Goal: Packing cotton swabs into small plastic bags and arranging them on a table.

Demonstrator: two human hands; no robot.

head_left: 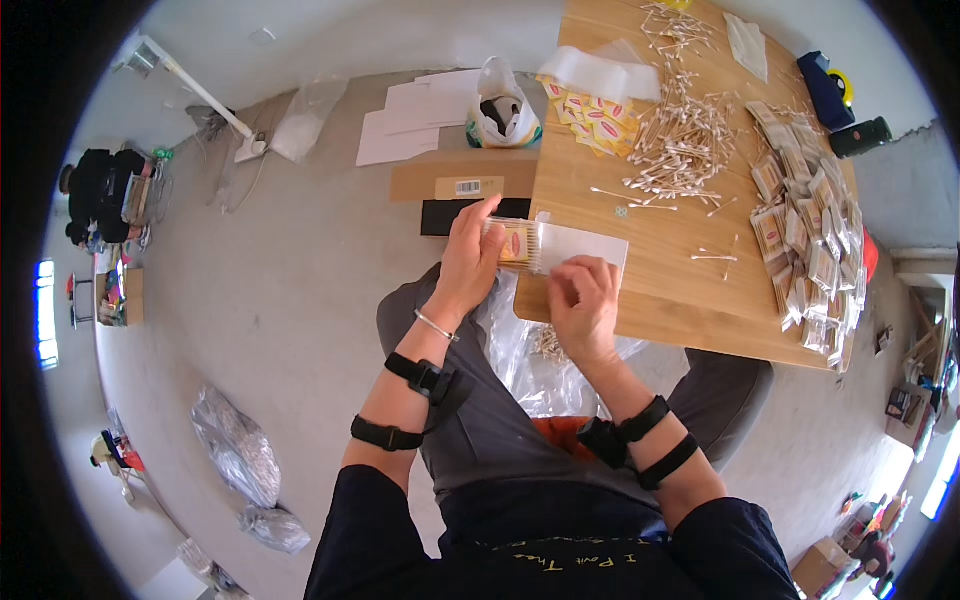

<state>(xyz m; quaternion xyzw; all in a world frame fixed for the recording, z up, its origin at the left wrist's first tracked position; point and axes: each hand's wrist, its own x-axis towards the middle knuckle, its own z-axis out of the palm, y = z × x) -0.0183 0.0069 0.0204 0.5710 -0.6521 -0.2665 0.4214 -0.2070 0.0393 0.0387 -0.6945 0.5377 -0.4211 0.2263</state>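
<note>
At the table's left front corner, my left hand (pixel 468 262) grips a small clear pack of cotton swabs (pixel 519 246) with a yellow and red label in it. The pack lies against a flat white card (pixel 592 246) at the table edge. My right hand (pixel 585 312) is just right of the pack, over the card's near edge. Its fingers are curled in with thumb and fingertips together, and whatever is between them is hidden. Loose swabs (pixel 680 150) are heaped farther back on the wooden table (pixel 680 290), with yellow labels (pixel 597 122) beside them.
Filled swab packs (pixel 815 240) pile up at the table's right side, near a blue tape dispenser (pixel 826 92) and a dark cylinder (pixel 860 138). Below the table edge, a clear plastic bag (pixel 515 350) holds swabs. Cardboard (pixel 420 184) and a carrier bag (pixel 503 115) stand on the floor.
</note>
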